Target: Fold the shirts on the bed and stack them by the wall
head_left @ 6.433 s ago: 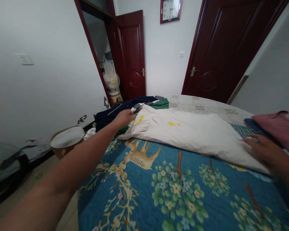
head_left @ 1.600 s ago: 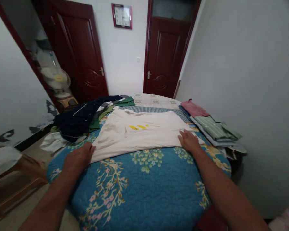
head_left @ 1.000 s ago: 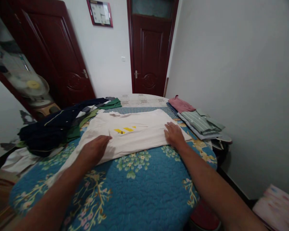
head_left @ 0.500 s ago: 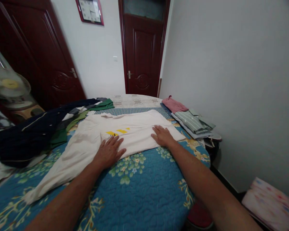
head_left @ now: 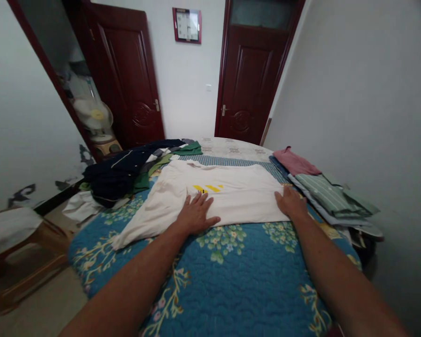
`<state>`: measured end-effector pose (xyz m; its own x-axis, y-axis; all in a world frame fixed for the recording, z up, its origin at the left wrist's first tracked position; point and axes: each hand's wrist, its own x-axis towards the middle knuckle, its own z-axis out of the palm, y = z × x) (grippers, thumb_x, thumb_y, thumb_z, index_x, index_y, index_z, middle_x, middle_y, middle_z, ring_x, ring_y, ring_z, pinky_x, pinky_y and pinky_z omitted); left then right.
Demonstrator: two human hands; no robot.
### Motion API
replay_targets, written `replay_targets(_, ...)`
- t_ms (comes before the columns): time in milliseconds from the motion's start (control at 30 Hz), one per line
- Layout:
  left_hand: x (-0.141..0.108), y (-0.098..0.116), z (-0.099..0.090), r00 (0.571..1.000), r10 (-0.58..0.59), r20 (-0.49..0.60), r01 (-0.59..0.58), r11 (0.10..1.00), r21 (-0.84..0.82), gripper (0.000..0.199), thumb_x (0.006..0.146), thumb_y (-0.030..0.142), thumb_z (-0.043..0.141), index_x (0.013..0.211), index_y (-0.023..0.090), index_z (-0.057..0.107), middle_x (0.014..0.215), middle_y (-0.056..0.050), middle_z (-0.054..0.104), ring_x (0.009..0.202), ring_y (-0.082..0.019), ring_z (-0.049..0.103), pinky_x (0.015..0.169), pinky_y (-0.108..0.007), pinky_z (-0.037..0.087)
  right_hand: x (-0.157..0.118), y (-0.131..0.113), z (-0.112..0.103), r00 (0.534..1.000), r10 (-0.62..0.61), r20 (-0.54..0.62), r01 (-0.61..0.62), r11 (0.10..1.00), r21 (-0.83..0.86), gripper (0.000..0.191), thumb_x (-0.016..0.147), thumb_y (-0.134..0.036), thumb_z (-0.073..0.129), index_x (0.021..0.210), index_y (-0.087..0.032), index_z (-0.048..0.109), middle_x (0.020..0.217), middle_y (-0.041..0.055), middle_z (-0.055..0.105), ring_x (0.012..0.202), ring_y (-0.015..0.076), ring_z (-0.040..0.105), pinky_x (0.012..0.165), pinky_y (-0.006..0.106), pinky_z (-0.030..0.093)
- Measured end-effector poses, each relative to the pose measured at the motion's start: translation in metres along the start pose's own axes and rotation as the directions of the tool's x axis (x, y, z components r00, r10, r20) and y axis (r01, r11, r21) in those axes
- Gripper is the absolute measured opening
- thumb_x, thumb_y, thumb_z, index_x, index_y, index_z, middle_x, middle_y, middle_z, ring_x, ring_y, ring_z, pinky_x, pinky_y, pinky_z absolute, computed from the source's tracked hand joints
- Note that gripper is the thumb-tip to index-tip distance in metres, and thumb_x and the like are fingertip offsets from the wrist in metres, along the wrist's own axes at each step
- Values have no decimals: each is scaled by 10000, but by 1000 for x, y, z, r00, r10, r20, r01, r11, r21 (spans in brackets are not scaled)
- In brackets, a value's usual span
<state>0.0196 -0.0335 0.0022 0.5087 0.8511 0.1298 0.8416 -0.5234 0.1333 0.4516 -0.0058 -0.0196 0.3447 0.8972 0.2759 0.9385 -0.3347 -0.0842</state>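
A white T-shirt (head_left: 243, 196) with yellow printed marks lies spread on its side across a blue floral quilted cover (head_left: 238, 281). Its collar is toward the far side and one sleeve trails to the near left. My left hand (head_left: 195, 215) rests flat on the shirt just below the print, fingers spread and thumb out to the right. At the shirt's right-hand end, my right hand (head_left: 290, 202) lies on the cloth by its edge, fingers extended; nothing shows lifted in it.
Dark and green clothes (head_left: 126, 171) are heaped at the left. Folded garments, a pink one (head_left: 296, 161) and a green striped one (head_left: 331, 194), are stacked by the right wall. A wooden stool (head_left: 28, 257) stands left of the table, and a fan (head_left: 94, 114) is behind.
The view has swung left, bringing the stool into sight. My right hand has slid rightward along the shirt to its end, smoothing a crease. My left hand stays by the print.
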Motion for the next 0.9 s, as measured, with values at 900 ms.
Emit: replay_targets(900, 1, -7, 3, 996, -69, -54, 71, 996, 52, 710, 1013, 684, 429, 1583, 269, 510, 1719, -126, 382, 1611, -362, 280, 1289, -653, 149, -43, -14, -18, 978, 82, 191, -86, 996, 12, 779, 1063, -613, 290, 1635, -92, 384, 1728, 193, 311, 1593, 389, 256, 1257, 683, 197)
